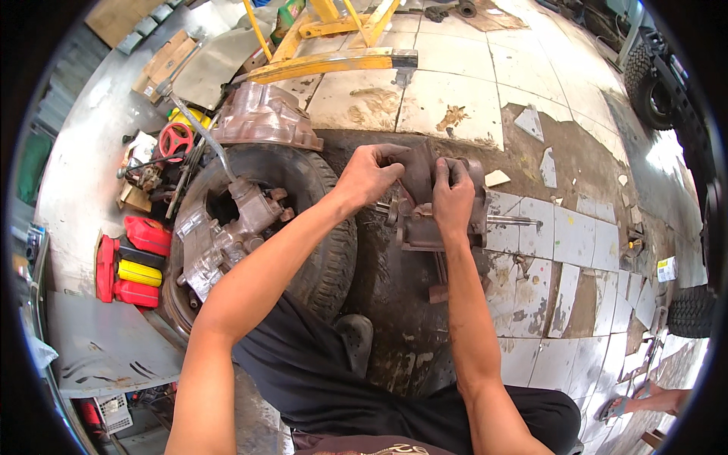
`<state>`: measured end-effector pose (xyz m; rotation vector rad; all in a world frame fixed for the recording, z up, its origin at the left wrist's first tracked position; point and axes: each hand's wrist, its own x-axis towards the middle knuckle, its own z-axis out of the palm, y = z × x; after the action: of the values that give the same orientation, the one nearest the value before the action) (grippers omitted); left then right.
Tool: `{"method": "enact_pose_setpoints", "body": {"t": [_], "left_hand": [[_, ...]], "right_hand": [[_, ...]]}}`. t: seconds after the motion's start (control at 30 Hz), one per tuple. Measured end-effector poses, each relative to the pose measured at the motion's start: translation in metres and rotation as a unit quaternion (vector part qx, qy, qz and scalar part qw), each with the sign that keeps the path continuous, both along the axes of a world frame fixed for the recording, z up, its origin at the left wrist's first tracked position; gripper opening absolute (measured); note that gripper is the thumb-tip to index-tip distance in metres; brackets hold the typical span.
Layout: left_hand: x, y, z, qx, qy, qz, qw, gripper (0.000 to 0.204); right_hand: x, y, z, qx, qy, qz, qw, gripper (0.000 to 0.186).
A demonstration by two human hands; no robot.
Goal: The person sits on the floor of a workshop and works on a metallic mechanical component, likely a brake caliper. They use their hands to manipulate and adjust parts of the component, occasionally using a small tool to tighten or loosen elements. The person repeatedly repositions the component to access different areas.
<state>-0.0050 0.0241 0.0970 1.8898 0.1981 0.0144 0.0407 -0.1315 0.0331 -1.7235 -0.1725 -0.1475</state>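
Observation:
Between my two hands is a dark brown sheet [418,176], which looks like sandpaper. My left hand [370,177] is closed on its left edge, thumb and fingers pinched together. At the sheet's right side my right hand [453,196] is closed, with its fingertips pressed on it. Right below the sheet stands a brownish metal gearbox housing [421,233], partly covered by my hands. A bright steel shaft [516,221] sticks out of it to the right.
To the left, a metal gearbox with a long lever [250,208] rests on a tyre [334,258]. Behind it sits a bell-shaped metal casing [265,115]. A yellow steel stand [326,67] is at the back. Broken floor tiles [572,235] lie at right, and a red tool case [140,262] at left.

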Motion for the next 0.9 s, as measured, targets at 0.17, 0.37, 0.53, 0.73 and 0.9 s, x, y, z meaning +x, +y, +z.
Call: {"method": "enact_pose_setpoints", "body": {"t": [0.17,0.37,0.53,0.73,0.9], "left_hand": [[-0.014,-0.014,0.021,-0.054,0.007,-0.081,0.995,0.038],[-0.020,-0.021,0.017,-0.069,-0.004,-0.072,0.995,0.039],[-0.017,-0.016,0.011,-0.009,-0.084,-0.035,0.996,0.034],[-0.015,-0.007,0.016,-0.032,-0.087,-0.003,0.996,0.031],[-0.012,0.004,0.026,0.061,-0.120,0.061,0.989,0.025]], "right_hand": [[0.003,0.004,-0.013,0.058,0.012,0.034,0.998,0.021],[-0.007,0.007,0.000,0.313,0.172,0.145,0.923,0.030],[-0.003,-0.004,0.013,0.546,0.246,0.322,0.733,0.039],[-0.008,0.000,0.007,0.451,0.221,0.247,0.829,0.041],[-0.006,-0.007,0.018,0.359,0.259,0.204,0.873,0.032]]}}
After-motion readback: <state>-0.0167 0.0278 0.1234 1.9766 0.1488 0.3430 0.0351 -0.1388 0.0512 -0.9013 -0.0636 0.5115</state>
